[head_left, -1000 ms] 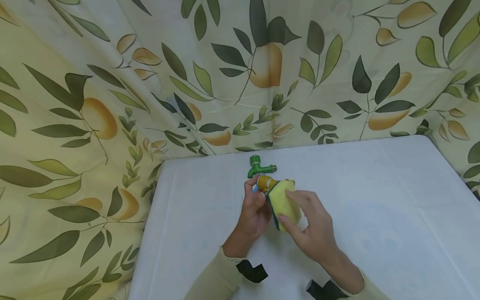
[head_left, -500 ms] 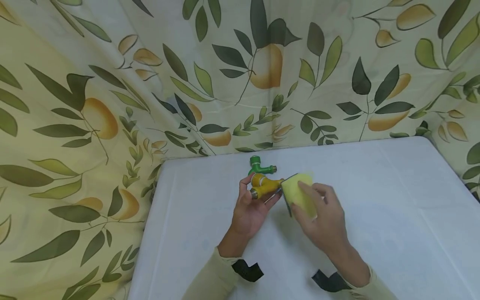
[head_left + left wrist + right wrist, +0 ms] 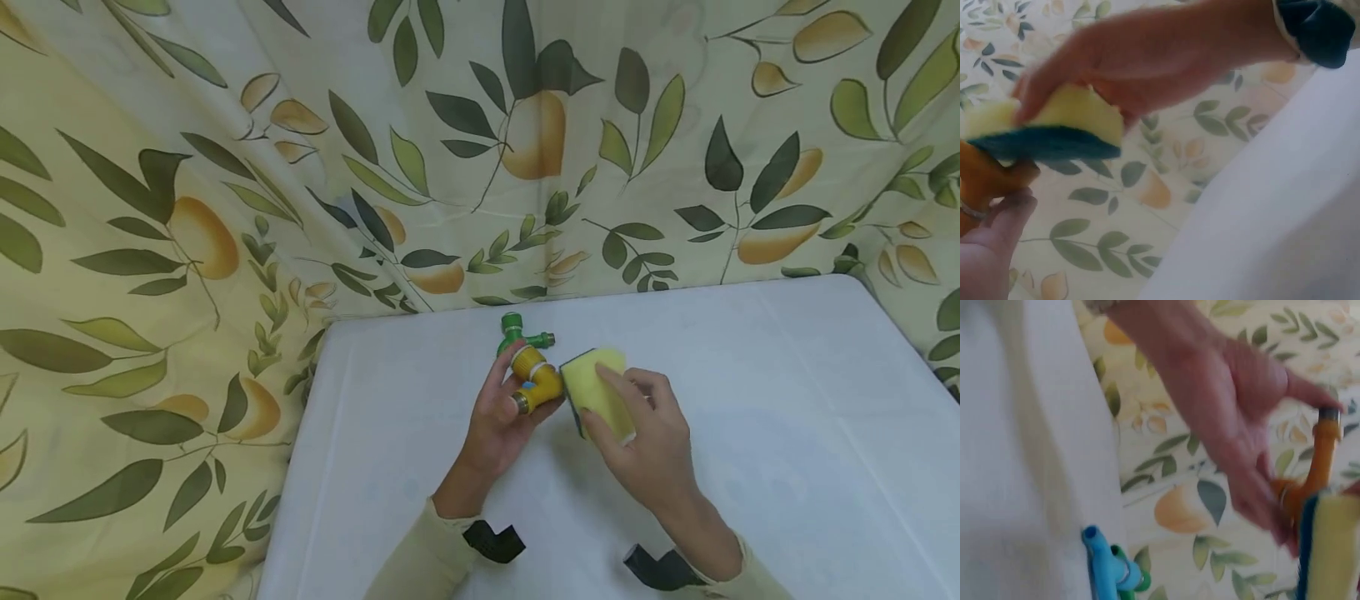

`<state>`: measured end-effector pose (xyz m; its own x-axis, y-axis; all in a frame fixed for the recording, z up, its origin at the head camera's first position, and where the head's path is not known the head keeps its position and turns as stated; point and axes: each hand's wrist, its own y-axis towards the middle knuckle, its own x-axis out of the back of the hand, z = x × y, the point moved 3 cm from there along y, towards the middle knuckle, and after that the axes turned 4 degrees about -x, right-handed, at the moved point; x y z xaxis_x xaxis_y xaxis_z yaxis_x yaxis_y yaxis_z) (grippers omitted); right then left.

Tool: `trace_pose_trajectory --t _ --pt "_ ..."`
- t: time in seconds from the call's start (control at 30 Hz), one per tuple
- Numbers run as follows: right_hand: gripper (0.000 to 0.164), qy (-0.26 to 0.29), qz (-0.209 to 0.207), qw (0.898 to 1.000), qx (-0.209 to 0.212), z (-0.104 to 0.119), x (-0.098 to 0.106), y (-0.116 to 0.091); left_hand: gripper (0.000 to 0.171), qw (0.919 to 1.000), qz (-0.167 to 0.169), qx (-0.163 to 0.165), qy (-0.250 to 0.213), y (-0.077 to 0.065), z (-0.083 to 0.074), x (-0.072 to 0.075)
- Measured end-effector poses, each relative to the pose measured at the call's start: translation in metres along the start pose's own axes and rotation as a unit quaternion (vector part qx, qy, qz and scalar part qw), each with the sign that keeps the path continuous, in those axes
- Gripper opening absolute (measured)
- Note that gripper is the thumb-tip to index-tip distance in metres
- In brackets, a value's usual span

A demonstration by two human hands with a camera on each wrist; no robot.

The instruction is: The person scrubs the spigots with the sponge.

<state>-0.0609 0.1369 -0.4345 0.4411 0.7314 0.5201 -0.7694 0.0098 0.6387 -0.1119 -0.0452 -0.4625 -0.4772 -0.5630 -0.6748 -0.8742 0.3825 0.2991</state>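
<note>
In the head view my left hand (image 3: pixel 498 429) holds a yellow plastic faucet (image 3: pixel 549 385) with a metal-coloured threaded end, its thumb near that end. My right hand (image 3: pixel 652 437) pinches a yellow sponge (image 3: pixel 603 392) between thumb and fingers. The sponge's dark blue-green scouring side (image 3: pixel 1054 145) faces the faucet and looks to be against it in the left wrist view, where both are blurred. In the right wrist view the thumb of the left hand (image 3: pixel 1216 406) reaches the threaded end of the faucet (image 3: pixel 1321 462), beside the sponge (image 3: pixel 1335 550).
Behind the left hand a green faucet (image 3: pixel 513 327) lies on the white-covered table (image 3: pixel 750 400). A blue faucet (image 3: pixel 1107 569) lies beside it in the right wrist view. A leaf-and-fruit patterned curtain (image 3: pixel 465 183) hangs along the table's back and left edges.
The sponge has moved right from over the yellow faucet to its side, uncovering it. The left hand has turned the faucet, and its threaded end now points lower.
</note>
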Motion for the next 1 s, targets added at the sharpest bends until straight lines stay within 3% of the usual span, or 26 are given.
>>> trace_pose_trajectory --t 0.13,0.23,0.37,0.5,0.63,0.73,0.83,1.0 --pt "0.054 0.005 0.019 1.0 0.001 0.002 -0.002 -0.003 0.111 0.9993 -0.019 0.017 0.028 -0.001 0.003 0.001" --pt "0.05 0.011 0.025 0.999 -0.041 -0.001 -0.003 -0.005 0.092 0.9957 -0.048 0.048 0.064 -0.002 0.004 0.001" --pt "0.061 0.016 0.041 0.997 -0.07 -0.007 -0.004 -0.007 0.062 0.9806 -0.061 0.063 0.175 -0.002 0.003 0.003" --pt "0.062 0.013 0.07 0.995 -0.068 -0.012 -0.003 -0.004 0.05 0.9598 -0.025 0.034 0.277 0.0 -0.004 0.003" --pt "0.06 0.006 0.119 0.992 -0.04 -0.01 0.005 0.003 0.048 0.9504 0.018 0.026 0.309 0.0 -0.012 0.005" --pt "0.058 -0.008 0.128 0.991 -0.031 -0.011 0.01 0.009 0.05 0.9456 0.041 0.003 0.323 0.001 -0.019 0.007" --pt "0.058 -0.01 0.13 0.991 -0.04 -0.015 0.013 0.011 0.055 0.933 0.055 -0.028 0.355 0.0 -0.025 0.009" --pt "0.057 0.038 0.165 0.986 -0.008 -0.019 0.016 0.013 0.044 0.918 0.081 -0.064 0.383 0.001 -0.032 0.006"
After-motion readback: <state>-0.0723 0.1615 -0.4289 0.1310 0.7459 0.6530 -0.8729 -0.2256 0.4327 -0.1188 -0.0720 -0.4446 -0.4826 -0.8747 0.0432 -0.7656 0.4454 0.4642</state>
